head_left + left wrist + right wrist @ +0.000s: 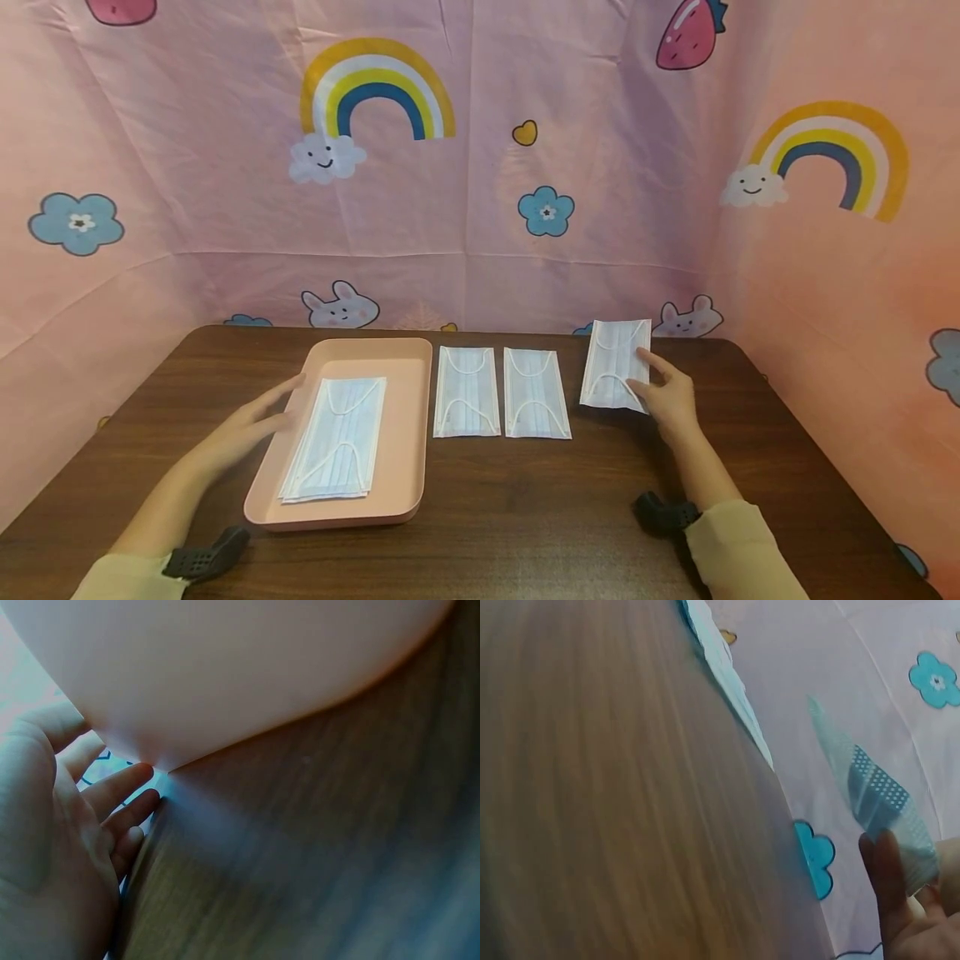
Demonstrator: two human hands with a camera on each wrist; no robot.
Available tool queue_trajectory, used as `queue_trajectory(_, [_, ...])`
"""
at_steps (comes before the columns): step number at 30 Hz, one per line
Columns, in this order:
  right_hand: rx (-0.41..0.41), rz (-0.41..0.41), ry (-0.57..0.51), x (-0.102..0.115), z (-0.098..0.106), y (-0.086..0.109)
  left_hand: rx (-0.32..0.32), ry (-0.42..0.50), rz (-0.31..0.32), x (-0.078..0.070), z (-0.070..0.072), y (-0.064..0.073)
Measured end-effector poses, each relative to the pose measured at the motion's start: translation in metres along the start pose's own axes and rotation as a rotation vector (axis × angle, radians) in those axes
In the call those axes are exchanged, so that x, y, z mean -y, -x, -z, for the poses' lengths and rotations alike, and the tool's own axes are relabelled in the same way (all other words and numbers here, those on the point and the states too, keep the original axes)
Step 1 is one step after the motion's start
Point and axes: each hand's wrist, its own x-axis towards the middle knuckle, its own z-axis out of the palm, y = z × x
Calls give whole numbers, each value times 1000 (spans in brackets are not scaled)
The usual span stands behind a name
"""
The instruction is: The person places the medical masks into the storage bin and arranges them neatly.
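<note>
My right hand (670,397) pinches a white and pale blue face mask (617,364) by its right edge, at the back right of the table. In the right wrist view this held mask (881,791) appears tilted above the tabletop, thumb and fingers at its lower end. My left hand (245,427) rests against the left wall of a pink tray (405,450), fingers extended; the left wrist view shows the fingertips (137,774) right at the tray's corner. Inside the tray lies a small stack of masks (335,440), ear loops on top.
Two more masks, a left one (467,392) and a right one (537,393), lie flat side by side, just right of the tray. The dark wooden table (510,517) ends at a pink patterned cloth (480,208) hanging behind and along both sides.
</note>
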Motion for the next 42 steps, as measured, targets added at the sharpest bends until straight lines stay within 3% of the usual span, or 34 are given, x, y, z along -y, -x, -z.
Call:
queue_trajectory(5, [-7,-25,-151,9,-13,5,0,-29,-8,-1,1,1])
queue_trajectory(13, [21,-36,-217,32,-28,18,0,-22,-9,-2,1,1])
queue_trajectory(32, [145,15,-409,64,-66,54,3,-8,-19,-1,-2,-3])
queue_trajectory(42, [206,48,-483,83,-101,78,-3,-7,-3,-4,2,0])
